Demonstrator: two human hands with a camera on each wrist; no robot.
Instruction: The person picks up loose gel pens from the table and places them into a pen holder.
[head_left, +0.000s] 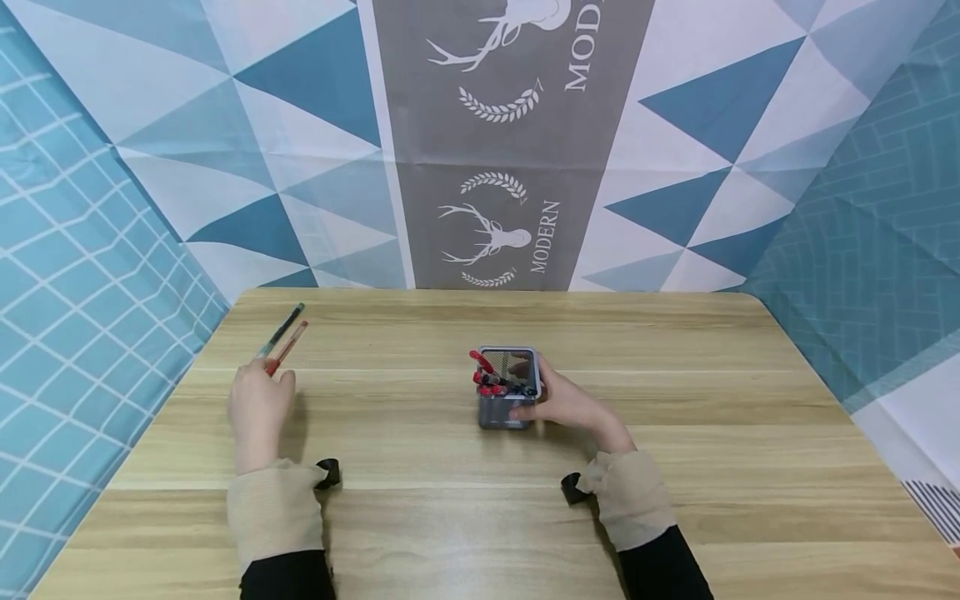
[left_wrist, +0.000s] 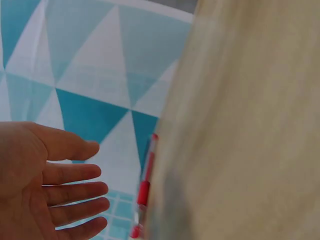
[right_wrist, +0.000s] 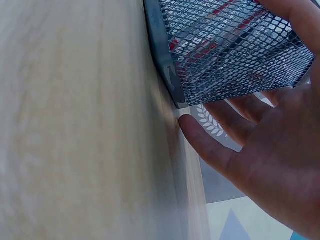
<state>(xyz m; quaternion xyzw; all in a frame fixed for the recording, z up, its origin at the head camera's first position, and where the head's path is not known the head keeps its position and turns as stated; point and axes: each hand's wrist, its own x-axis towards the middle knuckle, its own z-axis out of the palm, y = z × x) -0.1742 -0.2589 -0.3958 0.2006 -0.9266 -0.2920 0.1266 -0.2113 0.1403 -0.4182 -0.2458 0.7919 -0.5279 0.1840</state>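
Two pens lie side by side at the table's far left in the head view, a red pen (head_left: pixel 288 347) and a dark-capped pen (head_left: pixel 282 327). My left hand (head_left: pixel 257 404) is right at their near ends. Its fingers are extended in the left wrist view, with the red pen (left_wrist: pixel 144 191) beyond the fingertips and the other pen mostly hidden behind it. Near the table's middle, my right hand (head_left: pixel 564 403) grips a dark metal mesh pen holder (head_left: pixel 501 413) from its right side. Several red and black items lean inside the holder, seen through its mesh wall (right_wrist: pixel 225 65).
The wood-grain table (head_left: pixel 450 508) has its back edge against a patterned cloth (head_left: pixel 495 142). Blue tiled-print cloth (head_left: pixel 75 333) hangs along the left side. Beige wraps (head_left: pixel 276 508) with black pieces (head_left: pixel 327 473) cover both wrists.
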